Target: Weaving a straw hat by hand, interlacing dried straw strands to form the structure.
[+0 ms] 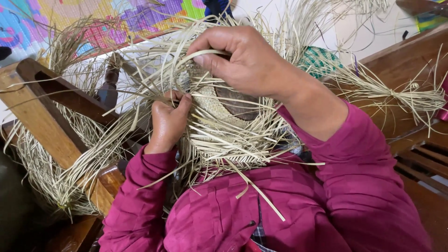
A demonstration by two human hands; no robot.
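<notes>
A partly woven straw piece [219, 116] sits on a dark rounded form in front of my chest, with many loose pale straw strands fanning out all around it. My left hand [169, 122] grips a bunch of strands at the weave's left edge. My right hand [242, 58] reaches over the top from the right and pinches a single strand between thumb and fingers. Both sleeves are magenta.
A wooden frame [44, 112] slants at the left, draped with more straw [51, 172]. A tied straw bundle [406, 95] lies on the wooden bench at the right. A green woven item [319, 59] sits behind my right hand. A colourful mat [93, 18] covers the floor beyond.
</notes>
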